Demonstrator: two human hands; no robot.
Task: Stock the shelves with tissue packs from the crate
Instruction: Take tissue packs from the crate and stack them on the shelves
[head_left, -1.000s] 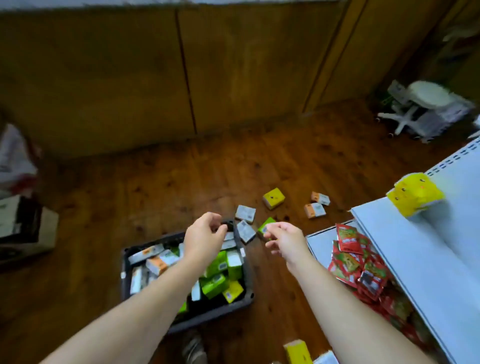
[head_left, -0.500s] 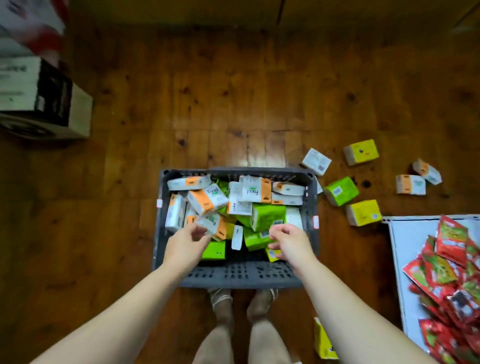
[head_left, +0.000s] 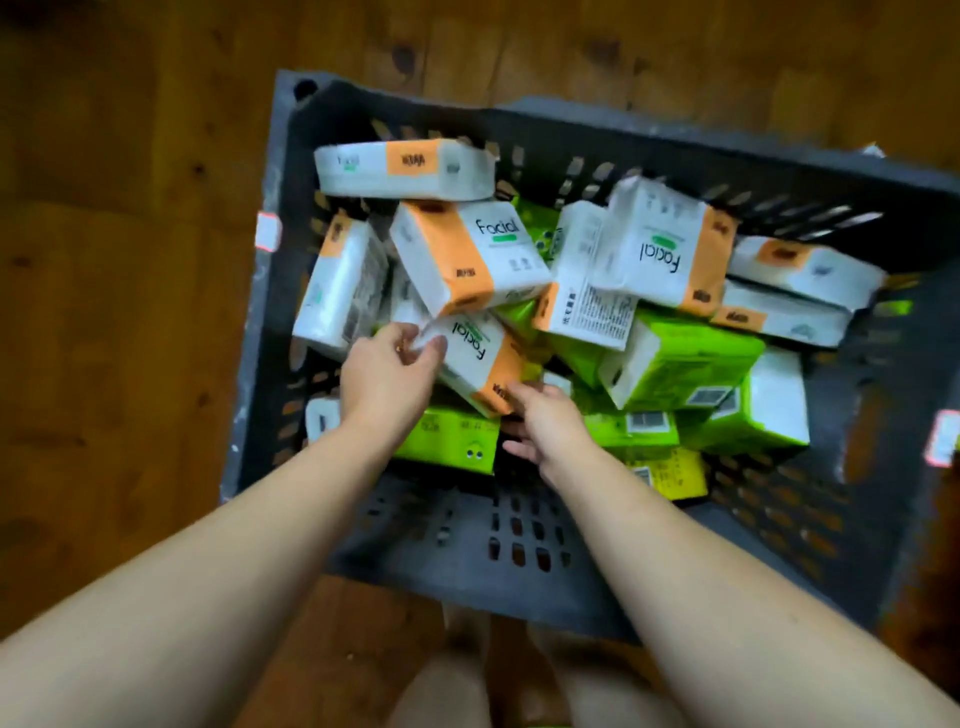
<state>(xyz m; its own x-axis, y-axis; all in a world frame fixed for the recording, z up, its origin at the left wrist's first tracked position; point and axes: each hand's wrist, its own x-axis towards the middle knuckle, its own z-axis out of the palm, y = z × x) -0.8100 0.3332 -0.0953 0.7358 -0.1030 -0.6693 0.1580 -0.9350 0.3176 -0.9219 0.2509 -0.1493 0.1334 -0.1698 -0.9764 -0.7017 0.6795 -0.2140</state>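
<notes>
Clearly, the left hand (head_left: 389, 374) pinched the white corner of a tissue pack (head_left: 480, 358) that lay tilted in the near-left part of the crate (head_left: 649, 132). The right hand (head_left: 548, 423) touched the orange end of the same pack, but I could not tell whether its fingers were closed around it or only reached under it.

I think the main danger was the second pack (head_left: 467, 260), which rested on the upper edge of the held one. If the held pack was pulled out quickly, this one would probably slide down, and others beside it could follow. A pinch on only one corner of the soft wrapper could also slip, and the pack would drop into the pile.

The green packs (head_left: 680, 364) lay just beside it and partly under it on the right, so a low pull to that side would catch on them. The near wall of the crate stood between the pack and the person, so the pack had to go up first. The crate stood on a wooden floor (head_left: 114, 312). No shelf was in view.
</notes>
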